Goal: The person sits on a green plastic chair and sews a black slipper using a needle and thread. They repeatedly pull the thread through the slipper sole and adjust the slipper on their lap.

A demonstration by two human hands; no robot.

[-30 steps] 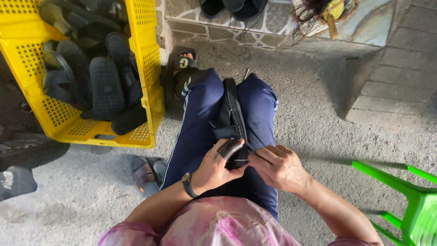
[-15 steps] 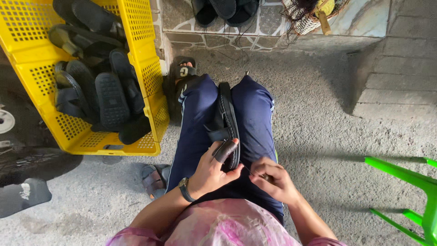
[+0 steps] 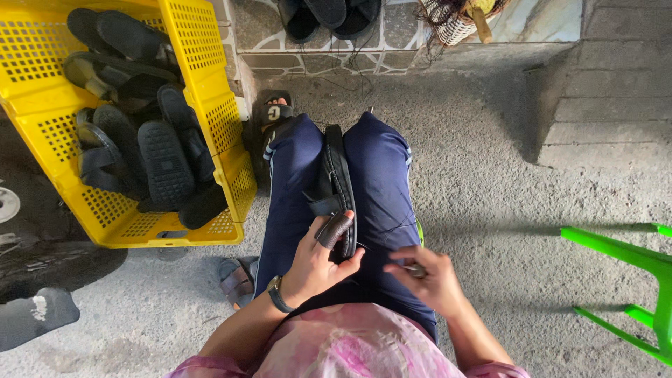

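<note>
Outdoors, we sit over rough grey concrete | yellow crate [image 3: 231,119] of dark sandals left | our left hand [image 3: 318,262] clasps black sandal [image 3: 336,189] between our knees | right hand [image 3: 427,280] pinched shut, contents unclear | green chair [image 3: 630,280] right

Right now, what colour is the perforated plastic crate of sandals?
Yellow: the perforated plastic crate shows best in the head view.

Rough grey concrete floor [image 3: 504,210]; stone-tiled step [image 3: 392,35]; green plastic chair [image 3: 630,280]

A yellow perforated plastic crate [image 3: 227,126] held dark rubber sandals [image 3: 164,164]; a green plastic chair [image 3: 630,280] stood opposite on concrete floor [image 3: 490,175].
</note>
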